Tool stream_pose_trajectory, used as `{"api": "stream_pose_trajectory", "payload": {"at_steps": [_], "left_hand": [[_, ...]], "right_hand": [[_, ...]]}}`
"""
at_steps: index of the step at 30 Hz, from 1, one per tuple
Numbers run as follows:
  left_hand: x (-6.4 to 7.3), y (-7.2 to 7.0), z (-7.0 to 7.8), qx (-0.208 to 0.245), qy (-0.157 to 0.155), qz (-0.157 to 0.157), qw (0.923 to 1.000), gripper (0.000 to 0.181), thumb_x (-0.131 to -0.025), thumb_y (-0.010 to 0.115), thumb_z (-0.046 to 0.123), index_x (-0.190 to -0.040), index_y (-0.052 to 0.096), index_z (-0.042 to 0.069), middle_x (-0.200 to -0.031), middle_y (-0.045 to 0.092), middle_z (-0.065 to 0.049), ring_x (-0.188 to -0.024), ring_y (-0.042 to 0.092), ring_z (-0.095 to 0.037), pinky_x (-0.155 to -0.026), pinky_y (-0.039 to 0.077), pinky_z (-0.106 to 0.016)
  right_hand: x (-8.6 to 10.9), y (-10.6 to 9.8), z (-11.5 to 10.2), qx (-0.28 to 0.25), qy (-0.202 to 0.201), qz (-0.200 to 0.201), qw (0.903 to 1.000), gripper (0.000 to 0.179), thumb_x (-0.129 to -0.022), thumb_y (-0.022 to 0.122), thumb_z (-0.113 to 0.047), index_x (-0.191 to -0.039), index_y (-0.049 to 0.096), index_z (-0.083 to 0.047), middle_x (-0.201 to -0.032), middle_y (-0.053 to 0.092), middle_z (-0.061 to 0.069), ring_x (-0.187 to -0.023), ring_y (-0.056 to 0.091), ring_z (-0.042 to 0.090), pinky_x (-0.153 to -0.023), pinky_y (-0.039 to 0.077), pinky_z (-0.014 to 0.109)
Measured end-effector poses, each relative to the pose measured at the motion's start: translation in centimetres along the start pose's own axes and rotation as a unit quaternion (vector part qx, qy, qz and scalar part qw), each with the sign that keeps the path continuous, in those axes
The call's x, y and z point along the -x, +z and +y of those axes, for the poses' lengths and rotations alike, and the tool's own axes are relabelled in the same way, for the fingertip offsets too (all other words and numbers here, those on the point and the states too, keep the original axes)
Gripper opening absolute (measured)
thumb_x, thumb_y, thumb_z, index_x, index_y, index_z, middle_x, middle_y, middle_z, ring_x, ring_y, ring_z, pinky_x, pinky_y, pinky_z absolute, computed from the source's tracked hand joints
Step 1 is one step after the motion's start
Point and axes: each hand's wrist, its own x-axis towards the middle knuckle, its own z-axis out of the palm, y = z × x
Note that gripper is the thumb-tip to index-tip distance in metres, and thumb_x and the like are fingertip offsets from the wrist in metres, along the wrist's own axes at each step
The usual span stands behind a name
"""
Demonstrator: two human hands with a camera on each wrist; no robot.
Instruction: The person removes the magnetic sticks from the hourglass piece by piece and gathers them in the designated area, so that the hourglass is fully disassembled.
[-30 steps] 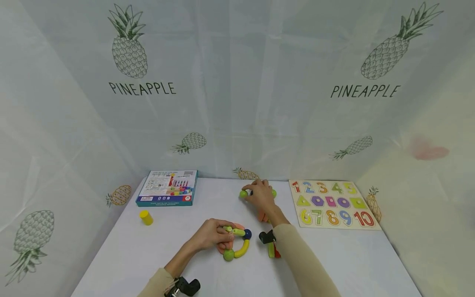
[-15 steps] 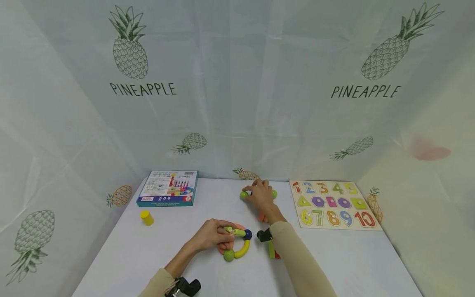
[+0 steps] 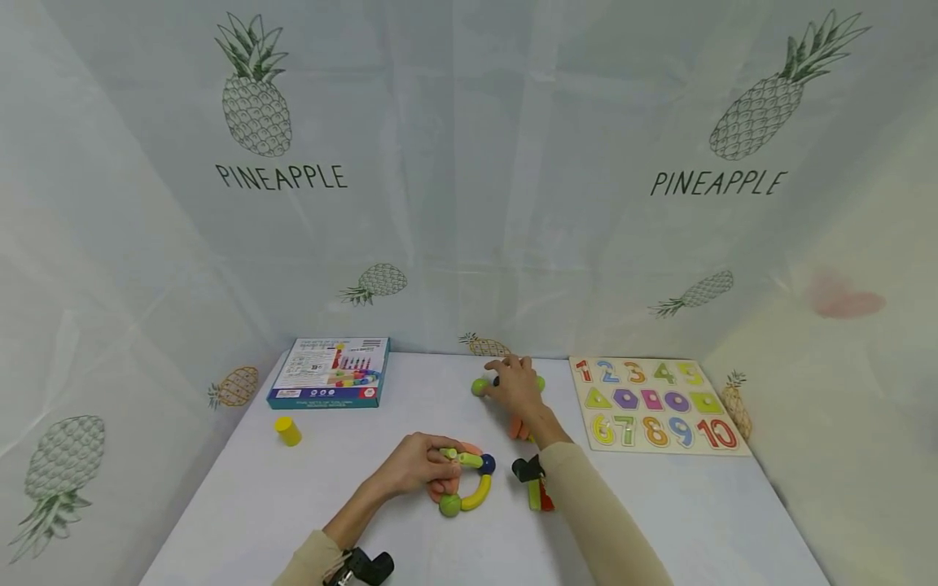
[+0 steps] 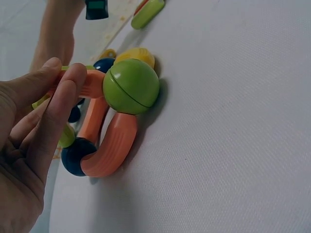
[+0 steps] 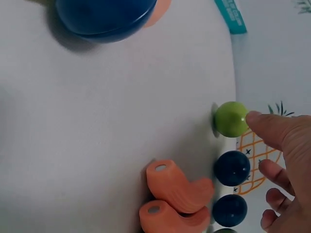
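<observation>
In the head view, my left hand holds a small toy frame of curved rods and balls close over the table. Its thumb and fingers pinch an orange curved rod joined to a green ball. A yellow curved rod and a navy ball belong to the same frame. Farther back, my right hand reaches over a row of loose balls. Its thumb tip is right at a green ball, the fingers spread beside a navy ball. Two orange curved rods lie nearby.
A flat toy box lies at the back left, a yellow cylinder in front of it. The number puzzle board is at the right. Beside the right forearm lie a light green rod and a red rod.
</observation>
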Motion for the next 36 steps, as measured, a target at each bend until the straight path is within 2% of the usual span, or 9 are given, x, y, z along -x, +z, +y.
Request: {"api": "stream_pose_trajectory", "payload": {"at_steps": [3,6,9,12,14,18,22,29,36], "left_hand": [[0.1,0.0,0.0,-0.001,-0.002,0.001,1.0000,0.030,-0.095,0.071,0.015,-0.124,0.068,0.009,-0.076,0.076,-0.004,-0.064,0.071,-0.018,-0.058,0.059,-0.032],[0.1,0.0,-0.1,0.000,0.001,0.000,1.0000,0.030,-0.095,0.072,0.016,-0.124,0.068,0.010,-0.076,0.076,-0.004,-0.064,0.071,-0.018,-0.059,0.059,-0.032],[0.0,0.1,-0.2,-0.001,0.006,0.000,1.0000,0.031,-0.094,0.073,0.019,-0.123,0.069,0.011,-0.076,0.076,-0.004,-0.064,0.071,-0.017,-0.058,0.058,-0.031],[0.0,0.1,-0.2,-0.006,0.008,0.000,0.9999,0.030,-0.094,0.073,0.019,-0.123,0.069,0.012,-0.076,0.076,-0.003,-0.063,0.071,-0.017,-0.057,0.057,-0.030],[0.0,0.0,-0.2,-0.011,0.011,-0.001,0.9999,0.030,-0.094,0.073,0.019,-0.123,0.070,0.014,-0.076,0.076,-0.003,-0.062,0.070,-0.017,-0.056,0.057,-0.030],[0.0,-0.2,-0.1,-0.042,0.032,-0.001,0.9986,0.032,-0.094,0.073,0.019,-0.125,0.070,0.015,-0.076,0.075,-0.001,-0.061,0.068,-0.015,-0.055,0.055,-0.028],[0.0,-0.4,-0.1,-0.063,0.045,0.004,0.9970,0.033,-0.093,0.074,0.021,-0.125,0.070,0.016,-0.076,0.075,0.001,-0.060,0.069,-0.018,-0.056,0.055,-0.030],[0.2,-0.4,-0.1,-0.045,0.036,-0.004,0.9984,0.032,-0.093,0.074,0.022,-0.125,0.069,0.018,-0.076,0.076,-0.001,-0.059,0.070,-0.024,-0.056,0.057,-0.046],[0.3,-0.4,0.0,-0.029,0.019,-0.005,0.9994,0.034,-0.093,0.075,0.025,-0.125,0.068,0.017,-0.080,0.076,-0.002,-0.061,0.070,-0.022,-0.055,0.058,-0.043]], "right_hand": [[0.5,-0.6,0.0,-0.030,-0.011,0.001,0.9995,0.040,-0.090,0.077,-0.033,-0.126,0.070,-0.018,-0.122,0.060,0.012,-0.110,0.047,0.032,-0.092,0.043,0.048],[1.5,-1.4,0.1,-0.075,-0.037,-0.008,0.9965,0.034,-0.092,0.075,-0.029,-0.122,0.071,-0.014,-0.105,0.063,0.007,-0.094,0.052,0.024,-0.080,0.046,0.040],[3.2,-2.3,0.4,-0.123,-0.068,-0.027,0.9897,0.032,-0.094,0.072,-0.027,-0.121,0.071,-0.011,-0.092,0.063,0.001,-0.079,0.052,0.016,-0.068,0.045,0.032],[5.2,-2.9,0.6,-0.166,-0.099,-0.059,0.9794,0.030,-0.096,0.070,-0.029,-0.121,0.071,-0.012,-0.088,0.063,-0.004,-0.068,0.052,0.012,-0.057,0.046,0.027],[6.5,-3.2,0.6,-0.184,-0.120,-0.088,0.9715,0.029,-0.097,0.068,-0.033,-0.120,0.070,-0.016,-0.088,0.063,-0.006,-0.067,0.053,0.009,-0.055,0.046,0.024],[9.0,-3.3,0.2,-0.207,-0.161,-0.152,0.9531,0.031,-0.098,0.067,-0.033,-0.122,0.070,-0.015,-0.089,0.063,-0.008,-0.071,0.053,0.008,-0.061,0.047,0.023],[10.7,-2.6,-0.1,-0.207,-0.176,-0.191,0.9431,0.031,-0.095,0.072,-0.030,-0.121,0.070,-0.014,-0.088,0.063,-0.011,-0.072,0.053,0.005,-0.063,0.045,0.021],[11.7,-1.3,-0.9,-0.166,-0.178,-0.182,0.9527,0.030,-0.091,0.077,-0.028,-0.119,0.070,-0.020,-0.080,0.060,-0.013,-0.069,0.052,0.000,-0.064,0.045,0.019],[11.7,-0.7,-1.5,-0.145,-0.174,-0.165,0.9598,0.028,-0.090,0.077,-0.028,-0.116,0.071,-0.018,-0.076,0.057,-0.014,-0.065,0.049,-0.001,-0.059,0.042,0.019]]}}
